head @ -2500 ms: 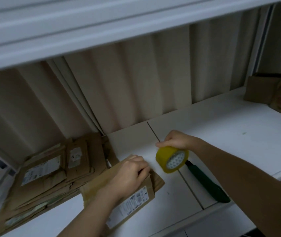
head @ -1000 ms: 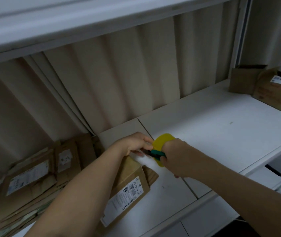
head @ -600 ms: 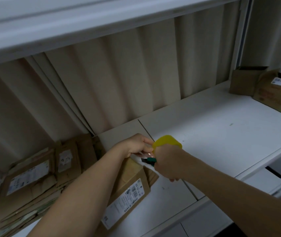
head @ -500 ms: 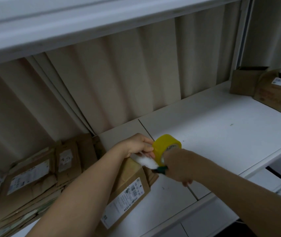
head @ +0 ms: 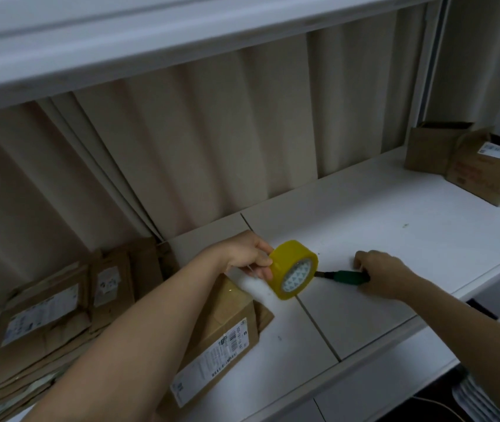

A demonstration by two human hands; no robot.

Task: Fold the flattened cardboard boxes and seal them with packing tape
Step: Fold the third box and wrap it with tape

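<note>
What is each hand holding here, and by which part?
The left hand pinches the yellow tape roll by its rim. The right hand grips the green-handled cutter by its handle's rear end, blade toward the roll.

It looks like a packing or storage room: a white shelf unit holds flattened cardboard boxes with shipping labels, and made-up cartons stand farther along.

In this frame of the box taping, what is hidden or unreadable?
- Head view: box top seam, covered by the left hand and a glare-white tape strip.
- Cutter rear end, inside the right hand; blade tip behind the tape roll.
- Label print: too small.
</note>
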